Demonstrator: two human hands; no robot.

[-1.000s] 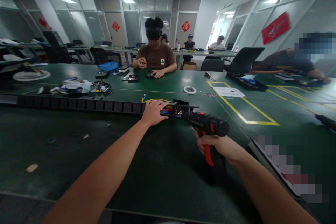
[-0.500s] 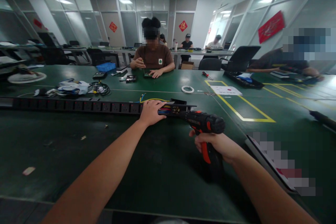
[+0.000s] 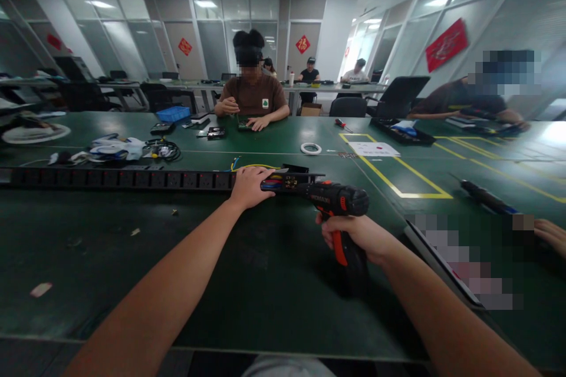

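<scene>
A long black power strip [image 3: 150, 179] with a row of sockets lies across the table. My left hand [image 3: 252, 187] is closed over it near its right end, fingers on top and thumb along the near side. Beside that hand the casing is open, showing coloured wires and brass-coloured terminals [image 3: 290, 181]. My right hand [image 3: 342, 228] grips the handle of a black and orange cordless drill [image 3: 338, 199]. The drill points left, its nose at the strip's open end; whether the bit touches a screw is hidden. Yellow and blue wires [image 3: 254, 166] stick up behind the strip.
Across the table a person [image 3: 254, 94] handles a small item. At right, another person's hand [image 3: 550, 234] is near a dark pen-like tool [image 3: 489, 197]. A white tape roll [image 3: 311, 148], blue basket [image 3: 173, 113], cable bundle [image 3: 161, 150] and screwdriver [image 3: 340, 123] lie beyond.
The view has shifted slightly, and another person's hand has come in at the right edge. Both my hands keep their holds, with the drill still at the strip's end.
</scene>
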